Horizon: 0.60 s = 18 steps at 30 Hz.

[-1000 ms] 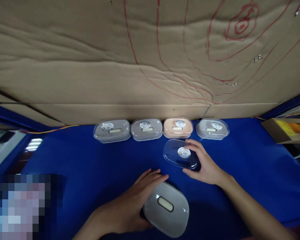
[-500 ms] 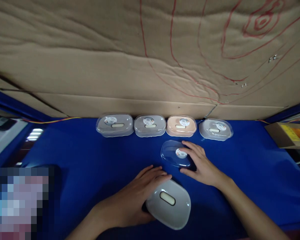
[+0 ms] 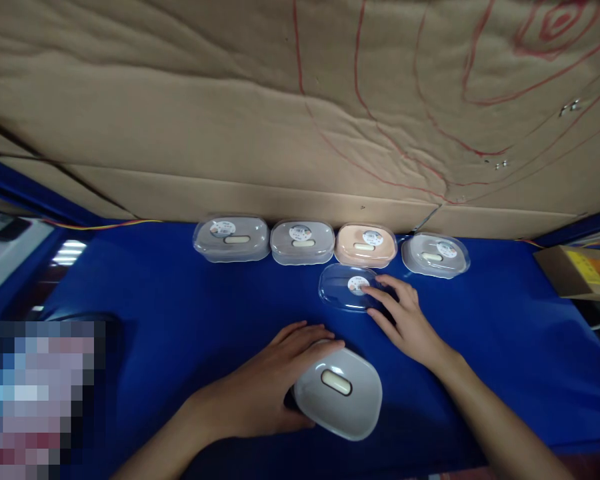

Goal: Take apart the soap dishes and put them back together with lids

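Grey and oval, a box (image 3: 353, 417) sits against the inner side of the left hand (image 3: 263, 383), its left end within the grasp and the rest reaching out to the right. A clear lid (image 3: 330, 290) lies just beyond, to the left of the right hand (image 3: 407, 323), its right end under the fingertips.

The box has a smooth, glossy top with rounded corners and a cream oblong inset (image 3: 337, 382), rimmed in dark, in the middle. The lid is see-through, with blue showing through it, and carries a round white sticker (image 3: 359, 285) near its right end.

The left hand is curved around the end of the box, one digit along its upper edge and another low on the near side. The right hand is spread rather loosely: one fingertip is at the sticker, another at the far edge, and the lowest digit at the near edge.

Farther out, against the cardboard (image 3: 180, 140), stands a row: left grey box (image 3: 235, 250), middle grey box (image 3: 303, 252), peach box (image 3: 365, 255) and right grey box (image 3: 435, 259), all with clear covers and white stickers. Everything in the row rests on a blue table (image 3: 180, 300).
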Motion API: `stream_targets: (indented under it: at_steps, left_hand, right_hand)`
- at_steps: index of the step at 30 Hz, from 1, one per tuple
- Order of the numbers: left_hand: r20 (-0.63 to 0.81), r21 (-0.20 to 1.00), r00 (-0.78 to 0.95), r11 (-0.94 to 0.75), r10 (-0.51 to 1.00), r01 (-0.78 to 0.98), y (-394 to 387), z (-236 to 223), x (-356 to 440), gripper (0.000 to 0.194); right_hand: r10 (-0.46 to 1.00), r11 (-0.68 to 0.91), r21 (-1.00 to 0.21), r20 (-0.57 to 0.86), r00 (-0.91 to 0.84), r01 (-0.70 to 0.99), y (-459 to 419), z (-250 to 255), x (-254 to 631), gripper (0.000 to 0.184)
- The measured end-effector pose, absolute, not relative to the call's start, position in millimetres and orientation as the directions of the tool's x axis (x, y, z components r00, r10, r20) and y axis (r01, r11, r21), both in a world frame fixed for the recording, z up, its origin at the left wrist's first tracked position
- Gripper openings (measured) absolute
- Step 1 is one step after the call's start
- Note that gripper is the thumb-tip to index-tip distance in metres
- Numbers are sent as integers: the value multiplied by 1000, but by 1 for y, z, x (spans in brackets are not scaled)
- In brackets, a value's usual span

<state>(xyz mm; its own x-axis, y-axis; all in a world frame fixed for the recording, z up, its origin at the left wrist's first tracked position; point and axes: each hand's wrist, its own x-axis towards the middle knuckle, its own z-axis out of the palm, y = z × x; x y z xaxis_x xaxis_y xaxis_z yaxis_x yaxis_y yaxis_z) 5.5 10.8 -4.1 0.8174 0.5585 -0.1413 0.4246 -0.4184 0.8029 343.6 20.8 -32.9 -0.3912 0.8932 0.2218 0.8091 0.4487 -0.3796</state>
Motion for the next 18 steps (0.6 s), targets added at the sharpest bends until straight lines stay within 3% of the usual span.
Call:
stream_targets:
  at_steps: [7,18]
  left_hand:
    - [-104,752,845,-515,525,412,8,-7,9,106]
    - [-15,695,864,-616,504,371,-4,-10,32,97]
  right_hand:
    - [869,495,-438,241,-432,750,21,-31,339,43]
    - [775,616,-413,168,-609,671,20,-29,324,55]
